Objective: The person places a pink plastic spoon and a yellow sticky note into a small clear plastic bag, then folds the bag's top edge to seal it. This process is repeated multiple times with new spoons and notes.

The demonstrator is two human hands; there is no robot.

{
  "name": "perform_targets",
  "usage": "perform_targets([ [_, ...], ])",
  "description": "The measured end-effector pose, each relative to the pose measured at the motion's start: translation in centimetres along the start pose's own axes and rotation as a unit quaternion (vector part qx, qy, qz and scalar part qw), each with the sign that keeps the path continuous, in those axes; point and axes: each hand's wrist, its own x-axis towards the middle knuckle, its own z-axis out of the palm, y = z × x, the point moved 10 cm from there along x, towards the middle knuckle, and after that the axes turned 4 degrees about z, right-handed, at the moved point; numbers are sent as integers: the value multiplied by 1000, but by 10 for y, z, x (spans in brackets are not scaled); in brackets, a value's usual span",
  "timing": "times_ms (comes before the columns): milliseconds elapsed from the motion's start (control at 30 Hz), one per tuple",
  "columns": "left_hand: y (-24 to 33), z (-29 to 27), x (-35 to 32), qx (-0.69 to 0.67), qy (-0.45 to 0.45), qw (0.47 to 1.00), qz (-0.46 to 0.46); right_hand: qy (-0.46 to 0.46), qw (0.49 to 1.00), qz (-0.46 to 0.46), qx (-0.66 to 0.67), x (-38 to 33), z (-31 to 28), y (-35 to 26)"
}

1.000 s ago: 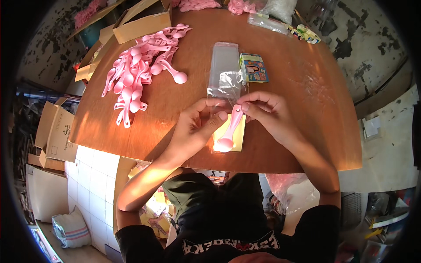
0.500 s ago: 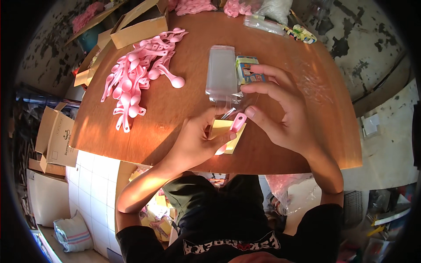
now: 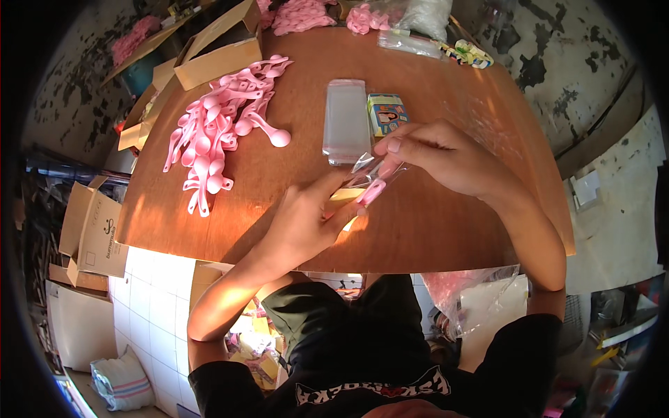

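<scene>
My left hand (image 3: 300,219) pinches a pink measuring spoon (image 3: 373,191) and a yellow card (image 3: 345,198) between thumb and fingers, just above the table's near part. Around the spoon's handle end shows a clear plastic bag (image 3: 362,167). With fingertips pinched together, my right hand (image 3: 446,157) holds the bag's far edge. Most of the spoon's bowl is hidden by my left hand. Beyond my hands lie a stack of clear bags (image 3: 345,122) and, right of it, a stack of small colourful printed cards (image 3: 387,113).
On the left of the brown table (image 3: 279,181) spreads a heap of pink spoons (image 3: 212,125). Behind it stands an open cardboard box (image 3: 219,63). More bagged pink items (image 3: 303,15) and a clear plastic packet (image 3: 410,43) line the far edge.
My right hand has gone from spread fingers to a pinch on the bag's far edge. The spoon and card have tilted and shifted slightly in my left hand.
</scene>
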Motion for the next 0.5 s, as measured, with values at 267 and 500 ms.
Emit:
perform_targets([
  [267, -5, 3, -1, 42, -11, 999, -5, -28, 994, 37, -103, 2, 8, -5],
  [500, -2, 1, 1, 34, 2, 999, 4, -87, 990, 107, -36, 6, 17, 1],
])
